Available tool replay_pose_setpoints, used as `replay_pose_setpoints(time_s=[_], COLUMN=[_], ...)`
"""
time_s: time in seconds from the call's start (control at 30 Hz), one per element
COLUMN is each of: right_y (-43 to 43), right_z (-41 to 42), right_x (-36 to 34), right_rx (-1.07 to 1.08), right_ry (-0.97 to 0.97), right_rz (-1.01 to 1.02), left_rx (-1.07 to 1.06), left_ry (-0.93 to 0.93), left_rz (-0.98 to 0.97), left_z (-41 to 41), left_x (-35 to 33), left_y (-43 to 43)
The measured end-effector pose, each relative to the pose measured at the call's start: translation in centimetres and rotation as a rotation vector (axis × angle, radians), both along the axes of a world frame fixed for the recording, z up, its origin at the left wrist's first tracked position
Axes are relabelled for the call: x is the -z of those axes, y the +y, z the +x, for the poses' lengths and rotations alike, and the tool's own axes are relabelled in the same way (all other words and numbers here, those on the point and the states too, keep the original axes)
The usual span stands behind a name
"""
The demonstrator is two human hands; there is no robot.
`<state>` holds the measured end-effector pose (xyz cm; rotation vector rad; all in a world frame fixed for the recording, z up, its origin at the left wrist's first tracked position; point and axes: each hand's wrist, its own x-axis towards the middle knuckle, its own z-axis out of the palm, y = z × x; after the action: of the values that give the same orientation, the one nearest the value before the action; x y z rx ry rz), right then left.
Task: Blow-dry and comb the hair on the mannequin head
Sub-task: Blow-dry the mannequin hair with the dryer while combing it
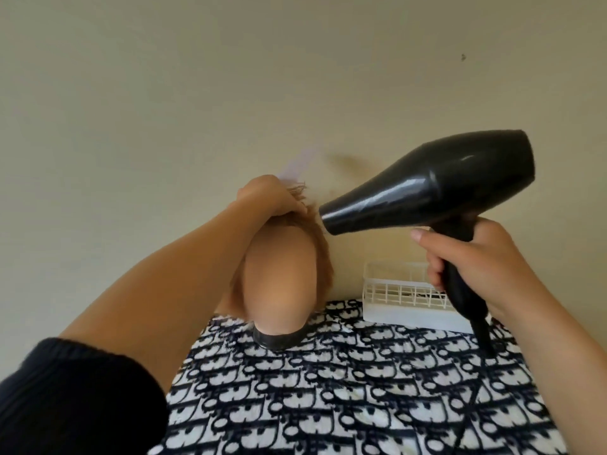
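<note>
The mannequin head (279, 284) stands upright on a black base (279, 338) at the far edge of the patterned surface, its short reddish-brown hair (320, 244) showing along the top and right side. My left hand (269, 197) rests on the crown, closed on a pale lilac comb (300, 164) that is blurred and sticks up toward the wall. My right hand (476, 267) grips the handle of a black hair dryer (430, 182). Its nozzle points left and sits close to the hair at the top right of the head.
A white wire basket (404, 292) sits against the wall to the right of the head, partly behind the dryer handle. The dryer cord (473, 399) trails down over the black-and-white patterned cloth (328, 389). A plain cream wall (230, 93) is right behind.
</note>
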<state>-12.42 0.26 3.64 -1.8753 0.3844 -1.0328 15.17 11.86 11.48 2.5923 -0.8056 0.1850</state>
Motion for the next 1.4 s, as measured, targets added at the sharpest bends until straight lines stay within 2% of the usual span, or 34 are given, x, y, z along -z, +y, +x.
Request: replay_pose_setpoints(time_s=[0.07,0.13,0.2,0.33,0.43,0.53,0.57,0.67,0.73,0.83,0.9,0.93,1.0,1.1,1.13,1.23,1.33,1.4], right_y=[0.3,0.8,1.5,2.7,3.4,3.5,3.6,3.6,3.4,4.0,4.5,4.6,5.3,5.8,5.8,6.2,5.9,6.0], right_z=[0.4,0.6,0.8,0.9,0.8,1.1,1.2,1.5,1.5,1.9,2.3,2.5,3.0,3.6,3.8,4.3,4.5,4.4], right_x=[0.6,0.8,0.7,0.7,0.7,1.1,1.1,1.5,1.9,2.2,2.1,1.9,1.5,1.1,1.0,0.9,0.9,0.9], right_rx=[0.094,0.084,-0.032,0.102,-0.049,0.116,0.117,0.057,0.136,0.040,0.106,0.135,0.059,0.089,0.120,0.010,0.120,0.026], right_ry=[-0.068,-0.100,-0.096,-0.177,-0.110,-0.137,-0.129,-0.085,-0.091,-0.074,-0.112,-0.122,-0.114,-0.129,-0.121,-0.057,-0.078,-0.053], right_rz=[-0.068,-0.055,0.011,-0.149,-0.131,-0.273,-0.262,-0.204,-0.259,-0.204,-0.236,-0.273,-0.263,-0.290,-0.327,-0.245,-0.295,-0.240], left_rx=[0.045,0.122,0.217,0.376,0.442,0.475,0.482,0.462,0.459,0.395,0.314,0.252,0.038,-0.186,-0.201,-0.166,-0.026,0.061], left_ry=[-0.073,-0.077,-0.021,0.087,0.148,0.202,0.194,0.112,0.176,0.216,0.163,0.118,0.077,0.217,0.229,0.194,0.206,0.114], left_rz=[0.041,0.109,0.166,0.178,0.186,0.167,0.144,0.048,-0.135,-0.492,-0.582,-0.575,-0.514,-0.423,-0.409,-0.426,-0.474,-0.443], left_z=[0.1,0.4,0.6,1.2,1.4,1.6,1.5,1.0,0.9,1.1,1.6,1.7,2.1,2.2,2.2,1.9,1.1,0.5], left_x=[-0.4,-0.9,-1.4,-2.1,-2.6,-2.8,-2.6,-1.5,-1.0,-1.3,-1.5,-1.6,-1.8,-1.7,-1.5,-1.1,-0.7,-0.2], left_y=[0.9,1.7,2.7,4.5,5.2,5.4,5.4,5.6,6.4,8.5,9.6,10.1,10.8,12.0,12.4,13.1,13.5,13.9])
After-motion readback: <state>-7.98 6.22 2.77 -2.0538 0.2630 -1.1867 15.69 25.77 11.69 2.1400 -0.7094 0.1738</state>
